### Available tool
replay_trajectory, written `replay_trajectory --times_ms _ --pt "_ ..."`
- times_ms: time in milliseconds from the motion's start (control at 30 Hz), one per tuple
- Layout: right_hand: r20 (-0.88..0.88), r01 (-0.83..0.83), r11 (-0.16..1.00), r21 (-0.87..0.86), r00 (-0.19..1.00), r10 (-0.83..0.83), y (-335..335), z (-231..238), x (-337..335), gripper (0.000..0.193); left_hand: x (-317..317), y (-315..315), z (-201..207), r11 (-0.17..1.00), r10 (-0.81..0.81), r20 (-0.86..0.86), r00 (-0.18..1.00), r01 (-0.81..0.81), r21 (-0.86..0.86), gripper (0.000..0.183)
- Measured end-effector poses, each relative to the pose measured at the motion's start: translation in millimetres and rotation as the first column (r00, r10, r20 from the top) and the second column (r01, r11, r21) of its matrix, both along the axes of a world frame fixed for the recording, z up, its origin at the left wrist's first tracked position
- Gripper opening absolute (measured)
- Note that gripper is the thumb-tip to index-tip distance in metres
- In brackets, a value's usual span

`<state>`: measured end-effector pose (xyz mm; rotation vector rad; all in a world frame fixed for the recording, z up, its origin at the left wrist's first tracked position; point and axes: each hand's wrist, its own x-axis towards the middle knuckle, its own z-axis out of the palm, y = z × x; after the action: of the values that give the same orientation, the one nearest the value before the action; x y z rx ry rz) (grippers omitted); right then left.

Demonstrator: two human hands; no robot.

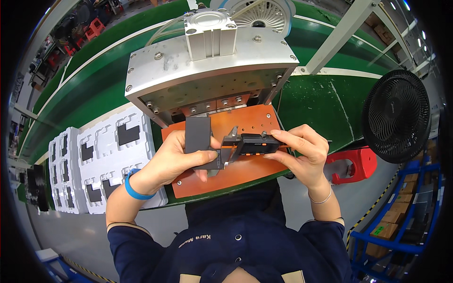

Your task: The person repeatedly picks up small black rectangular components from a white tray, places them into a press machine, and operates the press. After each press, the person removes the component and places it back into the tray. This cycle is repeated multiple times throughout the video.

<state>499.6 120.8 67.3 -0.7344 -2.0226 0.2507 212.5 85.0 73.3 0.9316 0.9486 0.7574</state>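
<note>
My left hand (177, 158) grips a flat black L-shaped block (198, 134), its thumb across the front and its fingers behind. Between finger and thumb, my right hand (304, 153) pinches the dark body of a digital caliper (258, 144) with small orange buttons. The caliper's jaws meet the lower right arm of the block; whether they clamp it is too small to tell. Both things are held up over an orange plate (245, 177) at the foot of a silver press (212, 54).
White moulded trays (111, 155) with black L-shaped pieces stand at the left. A black fan (395, 115) and a red plastic stool (354, 165) are at the right. A white fan (259, 16) sits behind the press on the green bench (318, 104). Blue shelving (401, 217) holds boxes.
</note>
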Motion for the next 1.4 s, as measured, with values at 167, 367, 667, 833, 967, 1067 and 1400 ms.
replay_trajectory --times_ms 167,367,667,833,967,1067,1400 --pt "-0.006 0.005 1.0 -0.001 1.0 -0.005 -1 -2 0 0.047 1 0 -1 1.0 0.005 0.006 1.0 -0.005 0.005 0.022" --pt "0.01 0.003 1.0 -0.004 1.0 -0.003 -2 -1 2 0.046 1 2 1 1.0 -0.004 -0.009 1.0 0.005 0.007 0.021" --pt "-0.026 0.088 0.982 -0.165 0.995 -0.093 -15 5 25 0.051 -22 -23 23 0.992 -0.122 -0.127 0.984 0.127 0.026 0.029" --pt "-0.088 0.245 0.892 -0.38 0.951 -0.298 16 -21 97 0.043 -91 -72 30 0.818 0.479 -0.595 0.646 -0.081 0.57 0.024" --pt "-0.002 0.387 0.812 -0.437 0.903 -0.431 71 -94 158 0.037 -179 -76 -39 0.601 0.799 -0.601 0.025 -0.07 0.796 0.044" --pt "0.213 0.629 0.707 -0.323 0.776 -0.594 83 -125 170 0.037 -216 -68 -83 0.583 0.805 -0.579 -0.128 -0.007 0.813 0.047" --pt "0.333 0.754 0.622 -0.211 0.653 -0.68 82 -138 150 0.039 -206 -101 -101 0.75 0.66 -0.734 -0.163 0.095 0.654 0.042"
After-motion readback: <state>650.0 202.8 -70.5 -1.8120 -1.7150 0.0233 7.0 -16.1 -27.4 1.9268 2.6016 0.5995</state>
